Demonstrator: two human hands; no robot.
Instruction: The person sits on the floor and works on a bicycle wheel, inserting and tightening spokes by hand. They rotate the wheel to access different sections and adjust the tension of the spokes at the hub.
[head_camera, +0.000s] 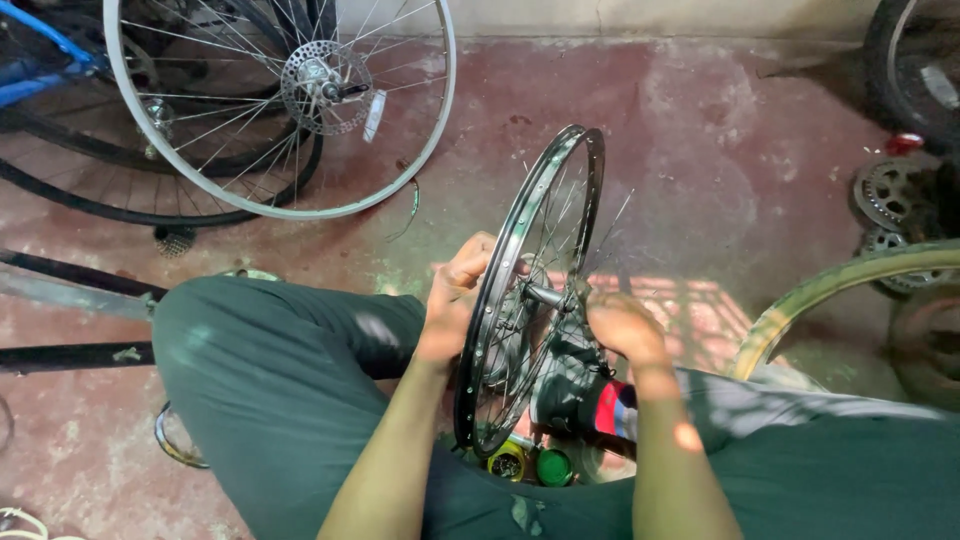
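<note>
Between both hands (455, 300): black wheel (530, 290)

Counted, one head view:
- black spoked bicycle rim held upright (545, 215): one
- silver spoked wheel with disc rotor (410, 150): one
- thin black tyres lying under it (120, 210): two
- round toothed metal sprockets at far right (885, 190): two, a third doubtful
- pale yellow-green curved rim edge (840, 280): one
- small round tins, one yellow (507, 464), one green (553, 467): two
- bare hands, left hand (455, 300), right hand (622, 325): two
</note>
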